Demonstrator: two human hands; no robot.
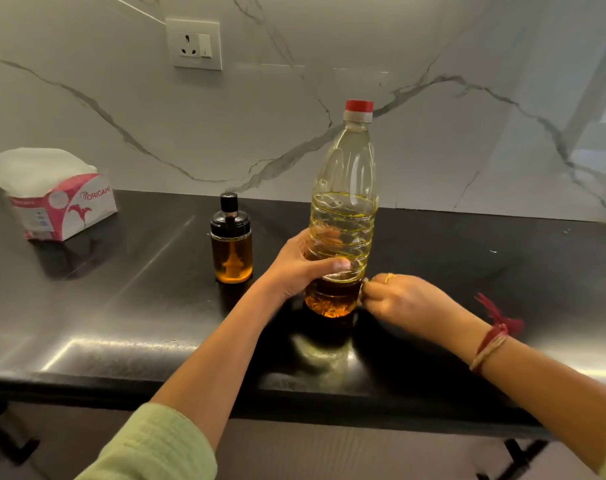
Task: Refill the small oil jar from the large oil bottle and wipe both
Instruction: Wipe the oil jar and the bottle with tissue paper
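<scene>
The large oil bottle (343, 202) stands upright on the black counter (121, 306), its red cap on and amber oil filling the lower part. My left hand (301, 265) is wrapped around its lower ribbed section from the left. My right hand (402, 299) touches the bottle's base on the right, fingers curled and blurred; I cannot make out whether it pinches anything. Just left of the bottle stands the small oil jar (231, 247), closed with its black lid and holding amber oil to about two thirds.
An opened pink and white tissue pack (59, 199) sits at the back left of the counter. A marble wall with a socket (194, 43) rises behind. The counter's front edge runs under my forearms.
</scene>
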